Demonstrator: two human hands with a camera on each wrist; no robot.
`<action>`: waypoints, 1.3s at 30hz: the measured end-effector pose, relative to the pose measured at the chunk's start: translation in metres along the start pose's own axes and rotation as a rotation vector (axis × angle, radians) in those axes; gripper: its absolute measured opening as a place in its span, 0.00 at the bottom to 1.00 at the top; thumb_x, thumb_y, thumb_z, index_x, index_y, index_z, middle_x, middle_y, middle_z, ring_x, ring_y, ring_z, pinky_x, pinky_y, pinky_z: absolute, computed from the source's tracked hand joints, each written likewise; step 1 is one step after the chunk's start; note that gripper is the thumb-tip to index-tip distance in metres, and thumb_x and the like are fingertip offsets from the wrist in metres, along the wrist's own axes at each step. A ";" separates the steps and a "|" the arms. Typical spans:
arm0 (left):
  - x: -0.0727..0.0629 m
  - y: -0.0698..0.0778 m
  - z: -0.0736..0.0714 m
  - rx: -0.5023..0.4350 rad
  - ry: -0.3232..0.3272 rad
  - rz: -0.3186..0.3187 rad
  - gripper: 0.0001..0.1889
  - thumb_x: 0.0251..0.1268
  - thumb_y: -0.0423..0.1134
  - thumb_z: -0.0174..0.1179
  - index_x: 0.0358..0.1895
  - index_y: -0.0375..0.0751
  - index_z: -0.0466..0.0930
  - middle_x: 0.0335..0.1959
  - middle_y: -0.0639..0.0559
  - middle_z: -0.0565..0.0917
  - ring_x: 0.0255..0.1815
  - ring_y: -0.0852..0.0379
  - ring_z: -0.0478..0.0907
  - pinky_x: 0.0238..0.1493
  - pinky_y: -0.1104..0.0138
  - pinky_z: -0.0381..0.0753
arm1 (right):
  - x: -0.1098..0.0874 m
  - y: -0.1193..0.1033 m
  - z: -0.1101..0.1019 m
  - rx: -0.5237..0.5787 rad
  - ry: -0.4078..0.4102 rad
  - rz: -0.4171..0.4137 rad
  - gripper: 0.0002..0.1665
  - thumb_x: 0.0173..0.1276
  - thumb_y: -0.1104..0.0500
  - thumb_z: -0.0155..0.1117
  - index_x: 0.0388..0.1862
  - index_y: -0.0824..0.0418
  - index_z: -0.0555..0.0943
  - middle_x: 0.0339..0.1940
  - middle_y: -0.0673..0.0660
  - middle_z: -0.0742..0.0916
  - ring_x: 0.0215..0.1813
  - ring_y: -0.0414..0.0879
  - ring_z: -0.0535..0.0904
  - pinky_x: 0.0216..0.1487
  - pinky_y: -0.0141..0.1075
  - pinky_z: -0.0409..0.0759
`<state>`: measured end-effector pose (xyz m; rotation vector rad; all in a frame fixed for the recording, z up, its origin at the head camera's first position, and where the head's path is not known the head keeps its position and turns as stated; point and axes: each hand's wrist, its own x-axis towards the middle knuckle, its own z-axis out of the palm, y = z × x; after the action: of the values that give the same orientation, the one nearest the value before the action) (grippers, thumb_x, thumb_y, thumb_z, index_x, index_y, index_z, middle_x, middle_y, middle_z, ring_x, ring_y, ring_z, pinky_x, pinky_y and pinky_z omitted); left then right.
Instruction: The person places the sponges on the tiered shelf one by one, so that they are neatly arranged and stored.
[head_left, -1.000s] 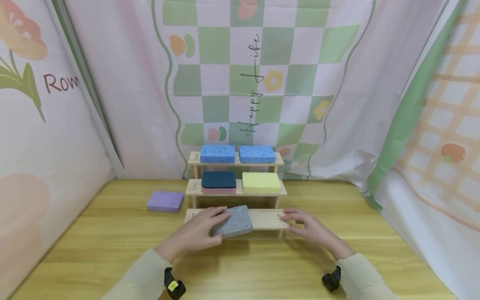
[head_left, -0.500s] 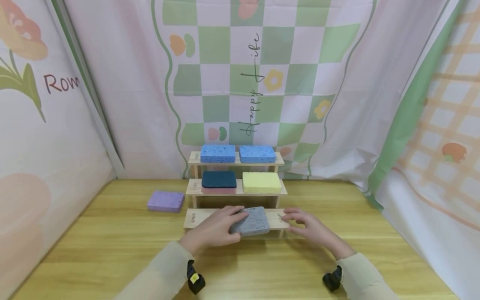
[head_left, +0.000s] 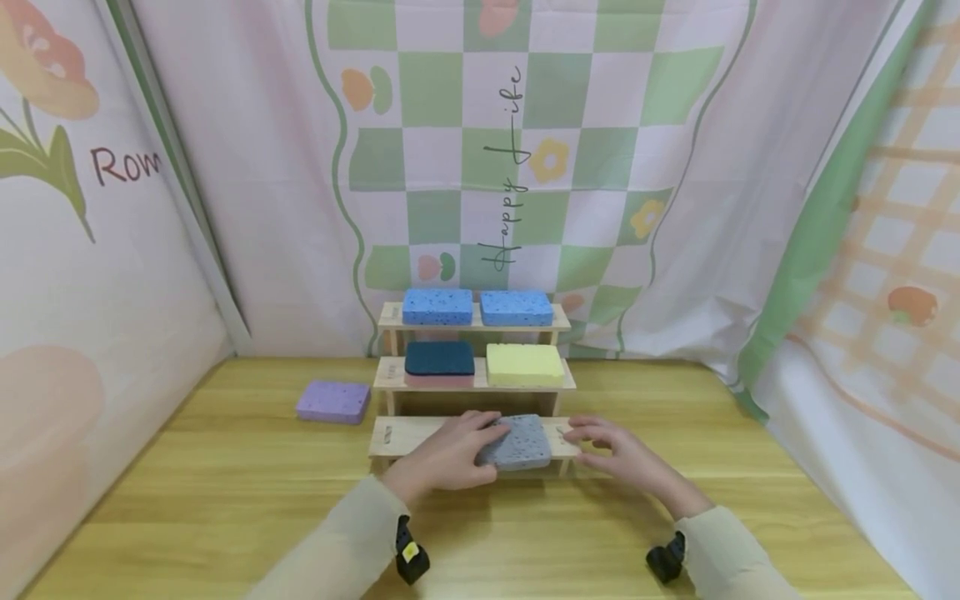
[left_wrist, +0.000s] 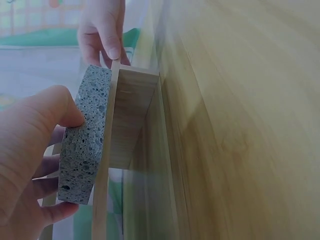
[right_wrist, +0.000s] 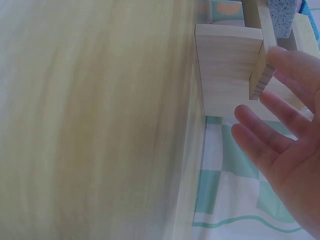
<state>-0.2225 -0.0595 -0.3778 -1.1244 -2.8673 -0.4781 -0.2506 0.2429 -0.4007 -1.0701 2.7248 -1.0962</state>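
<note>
My left hand (head_left: 453, 454) grips a grey speckled sponge (head_left: 519, 443), thumb along its front side and fingers behind. The sponge lies flat against, or barely above, the right half of the bottom shelf (head_left: 420, 431) of a three-step wooden rack. At that shelf's right end, my right hand (head_left: 618, 454) holds the board's edge between thumb and fingers. In the left wrist view, the sponge (left_wrist: 87, 135) sits close along the board (left_wrist: 102, 185); its far side is hidden. The right wrist view has the thumb on the shelf end (right_wrist: 262, 80), other fingers spread beyond it.
Two blue sponges (head_left: 438, 307) occupy the top step. On the middle step are a dark-topped pink sponge (head_left: 439, 364) and a yellow sponge (head_left: 524, 365). A purple sponge (head_left: 333, 402) lies on the wooden table (head_left: 247, 500) left of the rack. Printed curtains (head_left: 585, 167) surround the table.
The left hand has carried the grey sponge rightward along the bottom shelf, and the sponge now lies straighter to it. The right hand has stayed at the shelf end.
</note>
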 end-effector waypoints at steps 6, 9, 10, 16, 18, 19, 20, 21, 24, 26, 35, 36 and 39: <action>0.004 0.005 0.000 -0.019 -0.002 -0.011 0.31 0.61 0.44 0.52 0.69 0.48 0.60 0.70 0.48 0.57 0.69 0.49 0.53 0.64 0.55 0.61 | 0.000 0.001 0.001 0.006 -0.001 0.001 0.19 0.65 0.58 0.61 0.53 0.64 0.78 0.61 0.66 0.72 0.60 0.64 0.67 0.55 0.56 0.69; 0.005 0.005 0.001 -0.020 0.002 0.007 0.29 0.62 0.43 0.51 0.68 0.46 0.62 0.70 0.46 0.57 0.69 0.46 0.52 0.65 0.55 0.60 | 0.000 0.002 0.001 0.011 -0.003 -0.002 0.19 0.65 0.58 0.61 0.53 0.64 0.78 0.61 0.66 0.72 0.60 0.64 0.67 0.55 0.56 0.69; 0.005 0.005 0.002 -0.016 0.005 0.016 0.28 0.63 0.42 0.51 0.68 0.46 0.62 0.70 0.46 0.58 0.69 0.45 0.52 0.65 0.56 0.59 | 0.000 0.002 0.001 0.012 -0.005 -0.005 0.19 0.65 0.58 0.60 0.53 0.64 0.77 0.61 0.66 0.72 0.60 0.64 0.67 0.55 0.56 0.69; 0.007 0.006 0.006 0.090 0.088 0.066 0.23 0.65 0.38 0.51 0.64 0.43 0.69 0.66 0.46 0.65 0.67 0.45 0.58 0.64 0.59 0.61 | 0.000 0.002 0.000 0.004 -0.008 -0.012 0.19 0.66 0.58 0.60 0.53 0.65 0.77 0.61 0.67 0.72 0.60 0.64 0.67 0.54 0.56 0.70; 0.008 0.007 0.008 0.132 0.119 0.066 0.22 0.66 0.38 0.53 0.63 0.42 0.70 0.64 0.46 0.68 0.66 0.48 0.61 0.63 0.61 0.63 | 0.000 0.002 0.000 0.002 -0.009 -0.010 0.19 0.66 0.59 0.60 0.53 0.65 0.77 0.61 0.67 0.72 0.60 0.65 0.67 0.54 0.56 0.70; 0.009 0.008 0.009 0.146 0.129 0.061 0.21 0.66 0.38 0.53 0.62 0.42 0.71 0.64 0.47 0.68 0.65 0.49 0.62 0.63 0.61 0.64 | 0.000 0.002 0.000 0.002 -0.010 -0.011 0.18 0.66 0.59 0.60 0.53 0.65 0.77 0.61 0.67 0.72 0.60 0.65 0.67 0.54 0.56 0.70; 0.010 0.008 0.010 0.158 0.137 0.056 0.21 0.66 0.38 0.54 0.61 0.41 0.72 0.63 0.48 0.69 0.65 0.50 0.63 0.62 0.62 0.65 | 0.000 0.002 0.000 0.002 -0.010 -0.012 0.18 0.66 0.59 0.60 0.53 0.65 0.77 0.61 0.67 0.72 0.60 0.65 0.67 0.54 0.56 0.70; 0.010 0.008 0.010 0.168 0.145 0.053 0.20 0.66 0.38 0.55 0.61 0.41 0.72 0.63 0.48 0.70 0.64 0.50 0.63 0.61 0.62 0.65 | 0.000 0.002 0.000 0.001 -0.010 -0.012 0.18 0.66 0.59 0.60 0.53 0.65 0.77 0.61 0.67 0.72 0.60 0.65 0.67 0.54 0.56 0.70; 0.012 0.009 0.013 0.187 0.162 0.050 0.20 0.66 0.39 0.55 0.60 0.41 0.73 0.61 0.49 0.71 0.63 0.51 0.65 0.60 0.63 0.68 | 0.000 0.002 0.001 0.000 -0.008 -0.012 0.18 0.65 0.59 0.60 0.52 0.65 0.78 0.61 0.67 0.72 0.60 0.65 0.67 0.54 0.56 0.70; 0.013 0.009 0.014 0.193 0.173 0.050 0.19 0.66 0.39 0.55 0.59 0.41 0.74 0.61 0.49 0.72 0.63 0.51 0.66 0.59 0.63 0.68 | 0.000 0.002 0.001 0.001 -0.006 -0.011 0.18 0.65 0.59 0.60 0.52 0.65 0.78 0.61 0.67 0.72 0.60 0.65 0.67 0.54 0.56 0.70; 0.015 0.008 0.017 0.205 0.228 0.084 0.18 0.66 0.38 0.56 0.58 0.39 0.75 0.59 0.47 0.73 0.62 0.50 0.67 0.60 0.64 0.68 | 0.000 0.001 0.001 0.018 -0.011 -0.009 0.19 0.66 0.58 0.60 0.53 0.65 0.77 0.61 0.68 0.72 0.60 0.65 0.66 0.55 0.56 0.70; 0.015 0.008 0.017 0.209 0.231 0.088 0.18 0.65 0.37 0.56 0.58 0.39 0.75 0.59 0.47 0.73 0.62 0.50 0.67 0.60 0.64 0.68 | 0.000 0.001 0.001 0.020 -0.010 -0.008 0.19 0.66 0.58 0.60 0.53 0.65 0.77 0.61 0.68 0.72 0.60 0.65 0.66 0.55 0.56 0.70; 0.015 0.007 0.017 0.210 0.233 0.094 0.18 0.66 0.37 0.56 0.58 0.39 0.74 0.60 0.47 0.73 0.62 0.50 0.67 0.60 0.65 0.68 | -0.001 0.000 0.001 0.026 -0.008 -0.005 0.19 0.66 0.58 0.60 0.53 0.65 0.77 0.61 0.68 0.72 0.60 0.65 0.66 0.55 0.57 0.70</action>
<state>-0.2276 -0.0395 -0.3901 -1.0836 -2.5809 -0.2742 -0.2503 0.2430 -0.4018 -1.0769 2.6955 -1.1214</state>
